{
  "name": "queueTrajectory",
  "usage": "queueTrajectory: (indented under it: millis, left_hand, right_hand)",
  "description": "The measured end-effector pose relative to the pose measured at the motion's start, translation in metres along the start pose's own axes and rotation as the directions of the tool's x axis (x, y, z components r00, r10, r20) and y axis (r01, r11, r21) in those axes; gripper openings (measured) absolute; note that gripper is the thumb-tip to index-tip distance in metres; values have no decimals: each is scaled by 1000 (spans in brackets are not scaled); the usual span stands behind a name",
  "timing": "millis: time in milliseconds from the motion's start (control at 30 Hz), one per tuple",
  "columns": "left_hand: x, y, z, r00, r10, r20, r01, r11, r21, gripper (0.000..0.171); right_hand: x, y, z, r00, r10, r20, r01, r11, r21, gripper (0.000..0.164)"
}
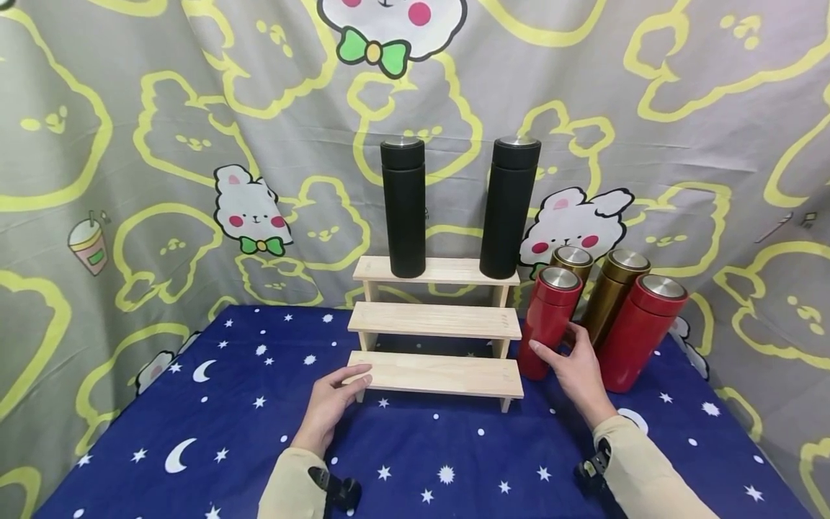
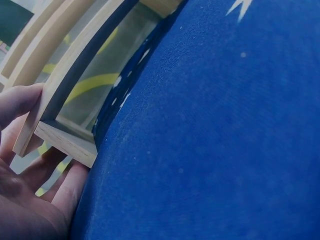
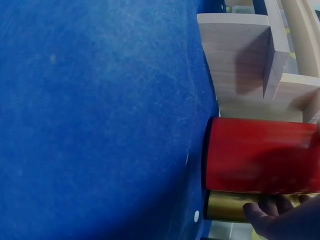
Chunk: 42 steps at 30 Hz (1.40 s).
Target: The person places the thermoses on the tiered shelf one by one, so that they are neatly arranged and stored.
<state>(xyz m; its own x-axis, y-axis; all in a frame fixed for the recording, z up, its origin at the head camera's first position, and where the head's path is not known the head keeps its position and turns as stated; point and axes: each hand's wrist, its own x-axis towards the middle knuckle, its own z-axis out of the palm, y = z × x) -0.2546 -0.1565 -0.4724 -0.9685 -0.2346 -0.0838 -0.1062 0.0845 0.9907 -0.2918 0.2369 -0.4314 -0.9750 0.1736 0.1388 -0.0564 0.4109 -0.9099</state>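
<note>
A three-step wooden display stand (image 1: 434,373) stands on the blue cloth. My left hand (image 1: 327,407) holds the left end of its lowest step; the left wrist view shows the thumb (image 2: 22,102) on the board and fingers around the end by the leg. With my right hand (image 1: 578,371) I grip a slim red thermos (image 1: 547,321) upright beside the stand's right end, the thumb across its front. In the right wrist view its base is at the cloth, and fingers (image 3: 257,216) show in front of a gold thermos.
Two black thermoses, one left (image 1: 405,209) and one right (image 1: 510,209), stand on the top step. Gold thermoses (image 1: 612,292) and a wider red thermos (image 1: 638,339) crowd close to my right hand. A patterned grey curtain (image 1: 162,144) hangs behind the star-printed tablecloth (image 1: 246,404).
</note>
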Motion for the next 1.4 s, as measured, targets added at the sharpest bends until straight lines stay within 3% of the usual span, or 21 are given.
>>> queueTrajectory:
  millis: [533, 1067, 1400]
  left_hand:
    - [0, 0, -1, 1000, -3, -3, 3, 1000, 13, 33]
    - [0, 1, 0, 1000, -1, 4, 1, 1000, 25, 32]
    - [1, 1, 0, 1000, 2, 0, -2, 1000, 17, 31]
  right_hand:
    - [0, -3, 0, 1000, 9, -6, -8, 1000, 27, 89]
    - [-13, -15, -22, 999, 27, -30, -25, 998, 64, 81]
    - [-25, -28, -33, 998, -16, -67, 19, 999, 44, 80]
